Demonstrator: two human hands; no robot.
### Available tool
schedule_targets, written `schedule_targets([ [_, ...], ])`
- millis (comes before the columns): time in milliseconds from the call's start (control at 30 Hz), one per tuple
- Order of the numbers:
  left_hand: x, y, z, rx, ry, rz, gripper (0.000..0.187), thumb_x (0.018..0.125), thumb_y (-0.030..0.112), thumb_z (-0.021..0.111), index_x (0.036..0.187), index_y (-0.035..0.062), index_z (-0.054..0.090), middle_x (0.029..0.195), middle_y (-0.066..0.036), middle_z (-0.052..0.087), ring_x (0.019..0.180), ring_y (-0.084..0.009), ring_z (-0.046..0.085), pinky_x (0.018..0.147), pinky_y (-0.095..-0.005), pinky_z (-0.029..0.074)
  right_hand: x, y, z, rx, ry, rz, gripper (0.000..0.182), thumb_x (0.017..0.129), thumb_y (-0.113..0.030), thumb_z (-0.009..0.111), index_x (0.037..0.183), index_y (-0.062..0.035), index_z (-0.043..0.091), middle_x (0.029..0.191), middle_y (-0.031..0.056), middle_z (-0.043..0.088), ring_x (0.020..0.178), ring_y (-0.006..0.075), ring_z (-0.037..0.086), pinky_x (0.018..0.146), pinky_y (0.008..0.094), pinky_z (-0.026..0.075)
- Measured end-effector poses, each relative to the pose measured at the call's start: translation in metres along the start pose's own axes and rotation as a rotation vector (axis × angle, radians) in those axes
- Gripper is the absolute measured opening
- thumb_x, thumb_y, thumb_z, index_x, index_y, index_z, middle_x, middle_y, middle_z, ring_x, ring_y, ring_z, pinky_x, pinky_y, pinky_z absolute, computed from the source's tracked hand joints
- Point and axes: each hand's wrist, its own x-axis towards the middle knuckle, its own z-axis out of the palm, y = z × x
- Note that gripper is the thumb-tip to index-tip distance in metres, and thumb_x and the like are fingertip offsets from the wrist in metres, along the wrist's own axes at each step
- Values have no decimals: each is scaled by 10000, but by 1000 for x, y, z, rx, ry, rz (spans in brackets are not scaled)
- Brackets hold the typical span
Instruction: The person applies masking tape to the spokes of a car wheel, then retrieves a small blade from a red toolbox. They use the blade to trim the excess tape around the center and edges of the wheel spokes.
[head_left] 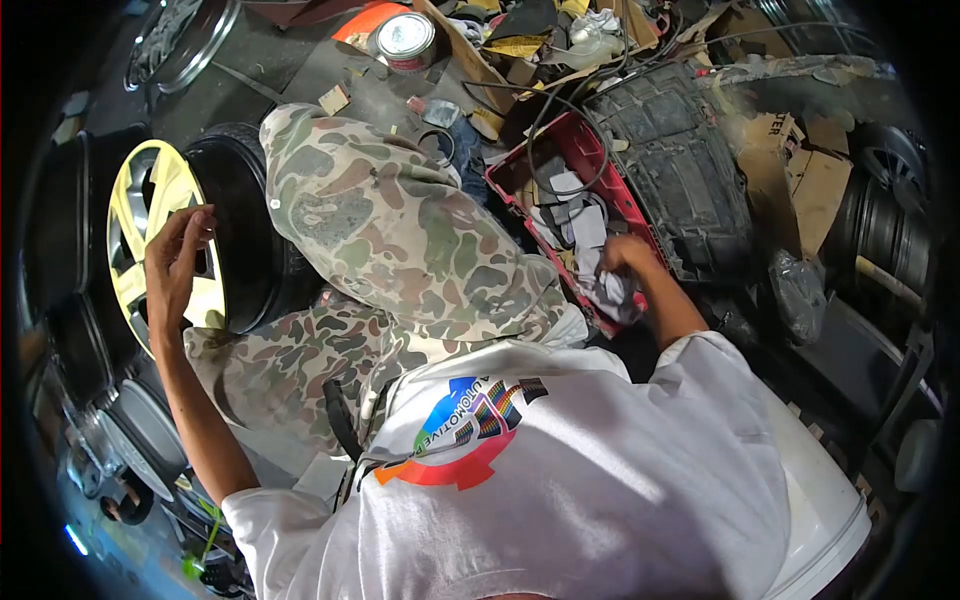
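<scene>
My left hand (178,262) is raised at a yellow-faced wheel rim (133,205). Its fingers are loosely bent and apart, with the fingertips over the rim's right side and nothing seen in them. To the right, my right hand (630,254) reaches over the edge of a red plastic crate (641,222), fingers curled down among the contents. Grey and white scraps (590,228), like cut sheets or sandpaper pieces, fill the crate. Right below that hand lies a crumpled grey piece (606,292). The curled fingertips are hidden, and I cannot tell what they hold.
A black tool case (672,170) lies beside the crate, with a dark cable (541,112) looping over both. Beyond my knees stands a metal can (404,45). Torn cardboard (785,180) and more wheels (893,165) crowd the right. Another wheel (145,428) is at lower left.
</scene>
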Motion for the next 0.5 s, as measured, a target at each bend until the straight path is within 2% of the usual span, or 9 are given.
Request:
schedule_targets([
  [33, -2, -1, -3, -4, 5, -3, 332, 1041, 260, 558, 1169, -20, 681, 955, -49, 688, 885, -109, 616, 814, -253, 482, 7, 12, 25, -21, 53, -114, 435, 718, -446, 801, 958, -83, 786, 1086, 153, 734, 1013, 325, 710, 868, 431, 557],
  [67, -5, -2, -7, -5, 78, -22, 337, 1042, 263, 556, 1174, -22, 679, 949, -51, 689, 868, -111, 615, 810, -253, 483, -34, -13, 12, 33, 43, 45, 463, 710, -458, 794, 973, -77, 779, 1073, 172, 730, 997, 335, 710, 865, 424, 553],
  [100, -9, -3, -9, -5, 147, -39, 342, 1043, 265, 554, 1179, -24, 677, 942, -53, 691, 852, -112, 614, 806, -254, 485, -44, -25, 9, 29, 41, 44, 463, 710, -458, 794, 973, -77, 779, 1073, 172, 730, 997, 335, 710, 865, 424, 553],
  [167, -13, -19, -16, -24, 298, 43, 345, 1043, 265, 558, 1185, -27, 674, 933, -65, 692, 804, -107, 599, 768, -248, 483, -54, -35, 6, 198, 251, 70, 495, 703, -483, 788, 973, -68, 773, 1044, 195, 731, 986, 347, 708, 870, 437, 548],
  [233, -22, -48, -32, -45, 342, 24, 345, 1044, 263, 559, 1186, -30, 674, 922, -59, 687, 798, -98, 596, 725, -232, 464, -37, -38, -2, 409, 437, 26, 592, 693, -528, 779, 1017, -34, 736, 1134, 202, 694, 1081, 365, 663, 906, 460, 528],
  [300, -35, -53, -41, -56, 427, 27, 353, 1041, 271, 567, 1182, -35, 673, 893, -41, 676, 777, -86, 587, 691, -220, 440, -38, -52, -21, 448, 620, 100, 610, 712, -492, 790, 1107, -39, 686, 1223, 189, 635, 1144, 365, 628, 944, 447, 510],
  [433, -69, -71, -67, -137, 634, -109, 384, 1034, 353, 573, 1027, -5, 710, 795, 11, 634, 686, -36, 519, 592, -201, 365, -28, -63, -22, 504, 737, 129, 648, 749, -439, 808, 1222, -50, 595, 1262, 180, 564, 1192, 387, 569, 980, 493, 473],
  [500, -91, -94, -75, -78, 664, -162, 420, 1018, 410, 584, 1078, 15, 715, 784, 25, 626, 657, -21, 484, 571, -189, 331, -27, -69, -1, 350, 798, 173, 720, 746, -378, 826, 1315, -66, 514, 1275, 192, 535, 1202, 396, 533, 980, 500, 461],
])
